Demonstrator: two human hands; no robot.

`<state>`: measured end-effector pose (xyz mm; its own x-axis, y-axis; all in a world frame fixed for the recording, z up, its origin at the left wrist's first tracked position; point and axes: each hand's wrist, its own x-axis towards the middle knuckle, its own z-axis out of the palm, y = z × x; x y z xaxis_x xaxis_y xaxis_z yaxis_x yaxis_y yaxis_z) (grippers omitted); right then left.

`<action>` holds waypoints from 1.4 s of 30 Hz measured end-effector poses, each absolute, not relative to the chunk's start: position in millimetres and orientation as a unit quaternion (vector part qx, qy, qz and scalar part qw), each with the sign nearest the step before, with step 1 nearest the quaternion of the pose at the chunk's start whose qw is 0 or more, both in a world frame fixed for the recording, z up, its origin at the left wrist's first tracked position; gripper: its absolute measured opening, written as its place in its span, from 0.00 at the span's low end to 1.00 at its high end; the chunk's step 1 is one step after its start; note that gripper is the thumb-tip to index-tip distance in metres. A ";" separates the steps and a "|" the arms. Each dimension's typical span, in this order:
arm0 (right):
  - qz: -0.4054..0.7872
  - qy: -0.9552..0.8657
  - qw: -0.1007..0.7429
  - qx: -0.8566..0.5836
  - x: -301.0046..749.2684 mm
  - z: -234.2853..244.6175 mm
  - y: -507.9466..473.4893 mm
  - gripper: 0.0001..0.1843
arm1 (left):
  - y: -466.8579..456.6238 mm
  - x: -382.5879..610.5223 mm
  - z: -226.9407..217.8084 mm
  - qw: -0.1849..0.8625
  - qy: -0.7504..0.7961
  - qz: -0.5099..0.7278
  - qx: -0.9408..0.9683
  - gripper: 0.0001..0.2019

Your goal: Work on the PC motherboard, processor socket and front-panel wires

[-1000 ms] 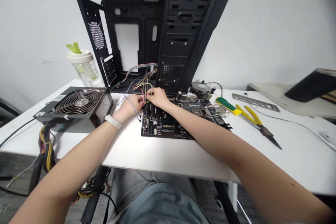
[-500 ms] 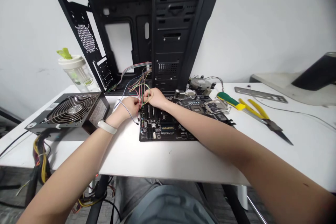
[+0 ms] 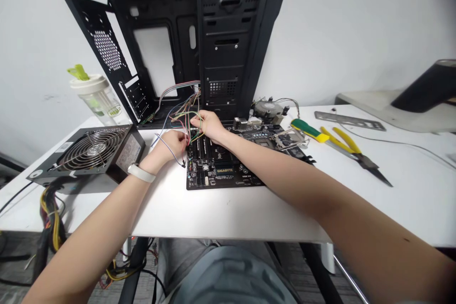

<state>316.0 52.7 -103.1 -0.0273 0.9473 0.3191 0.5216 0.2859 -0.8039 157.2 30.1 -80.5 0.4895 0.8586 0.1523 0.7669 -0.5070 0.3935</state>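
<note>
Thin coloured case wires (image 3: pixel 187 115) run from the black computer case (image 3: pixel 228 64) down to the near-left side of a black motherboard (image 3: pixel 228 179). At the board's left edge my left hand (image 3: pixel 171 146) is closed in a pinch on red wires, their ends hidden by the fingers. My right hand (image 3: pixel 210 126) hovers over the board's upper left, fingers curled together on a green wire; the exact grip is partly hidden. A loose blue-white wire (image 3: pixel 170 148) hangs across my left hand, its black plug (image 3: pixel 184 165) beside the board.
A power supply (image 3: pixel 96 152) with bundled cables (image 3: pixel 53 218) sits left, a lidded bottle (image 3: pixel 99 99) behind it. Right of the board lie a green-yellow handled tool (image 3: pixel 309 129), yellow-handled pliers (image 3: pixel 356 152) and a metal plate (image 3: pixel 349 120). A CPU cooler (image 3: pixel 268 107) stands behind.
My right hand has lifted slightly away from my left hand, widening the gap between them. My left hand keeps its pinch. The whole view has shifted a little.
</note>
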 end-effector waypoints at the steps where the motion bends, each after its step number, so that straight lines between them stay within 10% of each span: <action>1: 0.250 -0.673 0.438 -0.541 316.3 -102.7 52.4 0.11 | 29.7 157.3 -80.6 0.136 0.479 0.169 0.851 0.13; 42: 0.151 -0.765 0.235 -0.581 312.6 -86.9 52.1 0.14 | 37.7 155.1 -91.3 0.146 0.501 0.259 0.813 0.11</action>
<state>312.6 52.1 -86.9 -0.2156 0.9589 0.1843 0.8176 0.2805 -0.5028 155.1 37.7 -91.3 0.3643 0.8899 0.2745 0.7391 -0.4556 0.4962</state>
